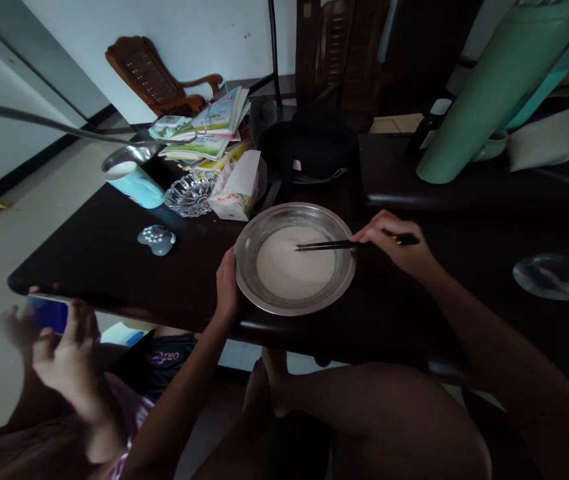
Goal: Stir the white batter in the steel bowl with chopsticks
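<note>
A round metal bowl (259, 230) of pale white batter sits near the front edge of a dark table (114, 260). My left hand (227, 283) presses against the bowl's left rim, fingers closed on it. My right hand (394, 247) is closed around a pair of black chopsticks (327, 245), whose tips reach over the batter's upper middle.
On the table's left lie a small grey controller (157, 239), a cut-glass dish (191, 193), a blue cup (137, 183), a tissue box (239, 187) and stacked booklets (209, 127). A green roll (494, 87) leans at right. Another person's hands (67, 353) hold a phone at lower left.
</note>
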A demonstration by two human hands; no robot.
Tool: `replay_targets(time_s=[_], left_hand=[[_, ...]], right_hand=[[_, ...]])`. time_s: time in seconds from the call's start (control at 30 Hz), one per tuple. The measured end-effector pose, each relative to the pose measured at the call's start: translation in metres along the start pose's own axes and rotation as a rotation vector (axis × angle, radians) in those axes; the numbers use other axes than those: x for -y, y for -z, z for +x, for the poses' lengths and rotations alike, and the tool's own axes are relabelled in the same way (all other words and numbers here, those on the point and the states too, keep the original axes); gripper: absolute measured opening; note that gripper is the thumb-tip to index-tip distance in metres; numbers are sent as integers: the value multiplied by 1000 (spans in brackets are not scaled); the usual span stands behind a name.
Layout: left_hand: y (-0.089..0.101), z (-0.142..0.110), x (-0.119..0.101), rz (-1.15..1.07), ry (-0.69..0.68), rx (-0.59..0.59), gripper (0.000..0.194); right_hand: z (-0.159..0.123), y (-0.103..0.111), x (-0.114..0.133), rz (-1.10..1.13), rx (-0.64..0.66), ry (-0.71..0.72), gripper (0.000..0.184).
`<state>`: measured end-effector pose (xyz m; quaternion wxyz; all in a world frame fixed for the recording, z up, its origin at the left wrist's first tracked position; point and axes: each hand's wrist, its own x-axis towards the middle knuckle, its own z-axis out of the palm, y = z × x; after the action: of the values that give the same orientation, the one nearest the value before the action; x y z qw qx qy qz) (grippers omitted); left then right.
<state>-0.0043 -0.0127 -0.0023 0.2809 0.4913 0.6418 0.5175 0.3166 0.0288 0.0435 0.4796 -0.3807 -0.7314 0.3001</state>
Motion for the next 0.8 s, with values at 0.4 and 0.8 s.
replay_targets(time_s=[0.4,0.8], left_hand=[[1,1,3,5,-15,4,50],[1,1,2,34,2,1,48]], right_hand=[[-2,-3,-2,-45,21,102,17],[-3,-6,2,-17,91,77,14]])
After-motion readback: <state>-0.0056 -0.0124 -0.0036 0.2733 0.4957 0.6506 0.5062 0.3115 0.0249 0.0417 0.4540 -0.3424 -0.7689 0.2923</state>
